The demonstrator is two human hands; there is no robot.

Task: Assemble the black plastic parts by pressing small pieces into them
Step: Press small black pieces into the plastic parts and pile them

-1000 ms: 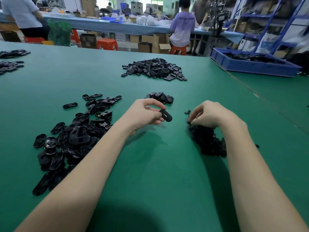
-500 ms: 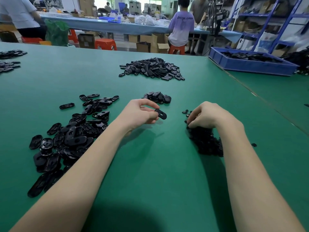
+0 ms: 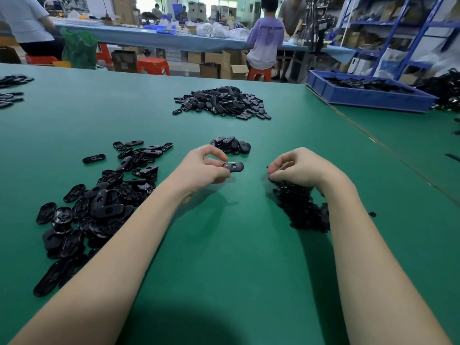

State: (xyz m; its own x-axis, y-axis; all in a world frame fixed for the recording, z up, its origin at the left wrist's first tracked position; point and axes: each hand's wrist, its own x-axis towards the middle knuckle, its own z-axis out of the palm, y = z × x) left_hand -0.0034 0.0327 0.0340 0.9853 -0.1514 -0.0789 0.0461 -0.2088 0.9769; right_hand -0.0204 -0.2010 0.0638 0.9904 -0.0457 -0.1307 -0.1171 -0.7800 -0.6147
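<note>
My left hand [image 3: 204, 168] pinches one black oval plastic part [image 3: 233, 167] at its left end and holds it level just above the green table [image 3: 224, 245]. My right hand [image 3: 298, 168] has its fingers curled at the far edge of a heap of small black pieces [image 3: 301, 210], fingertips down among them; whether it grips a piece is hidden. A small cluster of oval parts [image 3: 231, 145] lies just beyond my hands. A wide spread of oval parts [image 3: 99, 200] lies to the left.
A bigger mound of black parts [image 3: 221, 102] sits farther back at the centre. A blue tray [image 3: 368, 92] of parts stands at the back right. More parts [image 3: 11, 90] lie at the far left edge. People sit at a bench behind.
My left hand has turned the oval part from tilted to level. My right hand's fingers have stayed working at the heap of small pieces.
</note>
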